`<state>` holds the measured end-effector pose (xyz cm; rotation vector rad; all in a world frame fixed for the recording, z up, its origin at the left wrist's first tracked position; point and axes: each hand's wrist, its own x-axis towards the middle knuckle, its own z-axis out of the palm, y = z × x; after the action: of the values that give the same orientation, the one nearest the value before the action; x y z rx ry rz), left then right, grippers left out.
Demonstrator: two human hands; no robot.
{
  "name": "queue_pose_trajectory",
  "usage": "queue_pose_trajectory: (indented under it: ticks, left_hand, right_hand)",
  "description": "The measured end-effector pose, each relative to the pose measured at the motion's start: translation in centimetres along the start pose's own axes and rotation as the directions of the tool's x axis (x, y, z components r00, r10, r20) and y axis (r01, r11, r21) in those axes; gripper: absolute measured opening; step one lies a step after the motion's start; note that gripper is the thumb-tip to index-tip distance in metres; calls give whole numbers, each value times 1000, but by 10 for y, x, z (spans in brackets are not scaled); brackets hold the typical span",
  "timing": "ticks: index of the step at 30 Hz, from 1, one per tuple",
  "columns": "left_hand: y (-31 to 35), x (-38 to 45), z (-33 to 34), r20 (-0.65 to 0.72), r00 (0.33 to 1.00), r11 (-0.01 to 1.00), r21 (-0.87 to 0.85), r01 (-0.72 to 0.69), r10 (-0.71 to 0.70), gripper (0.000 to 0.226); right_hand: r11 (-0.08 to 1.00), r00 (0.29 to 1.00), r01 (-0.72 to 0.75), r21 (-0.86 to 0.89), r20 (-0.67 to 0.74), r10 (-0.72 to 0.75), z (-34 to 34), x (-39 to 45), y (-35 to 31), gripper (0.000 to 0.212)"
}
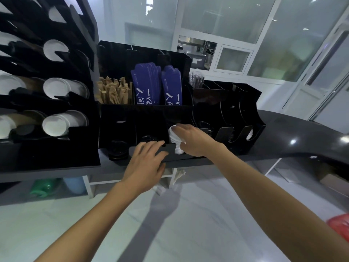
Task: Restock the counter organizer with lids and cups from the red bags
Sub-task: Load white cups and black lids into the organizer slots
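A black counter organizer (pixel 177 59) stands on the dark counter. My right hand (pixel 194 139) grips a stack of white lids (pixel 174 138) inside a lower slot of it. With fingers spread, my left hand (pixel 145 163) rests on the slot's black front lip, just left of the stack. Black lids (pixel 118 149) lie in the lower slots further left. A red bag (pixel 340 225) shows at the right edge, low on the floor side.
A tall black cup rack (pixel 88 53) with white cups (pixel 55 125) stands at the left. Upper compartments hold brown sachets (pixel 113 91) and blue sleeves (pixel 145 84). The dark counter (pixel 302 137) curves away right. Green and blue items sit under it.
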<state>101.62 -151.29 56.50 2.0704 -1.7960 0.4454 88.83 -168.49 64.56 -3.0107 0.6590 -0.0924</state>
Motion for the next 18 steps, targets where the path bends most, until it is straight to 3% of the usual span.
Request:
queue_pose_trajectory:
  ticks: [3, 8, 18]
  left_hand:
    - [2, -1, -2, -18, 1000, 1000, 0, -1, 1, 41]
    - [27, 7, -2, -125, 982, 986, -79, -149, 139, 36]
    - [193, 46, 37, 94, 934, 899, -320, -299, 344, 46]
  right_hand:
    - [994, 989, -74, 77, -122, 83, -6, -21, -6, 60]
    - [986, 964, -146, 77, -212, 159, -3, -75, 4, 49]
    - [874, 855, -469, 124, -184, 485, 26, -273, 87, 44]
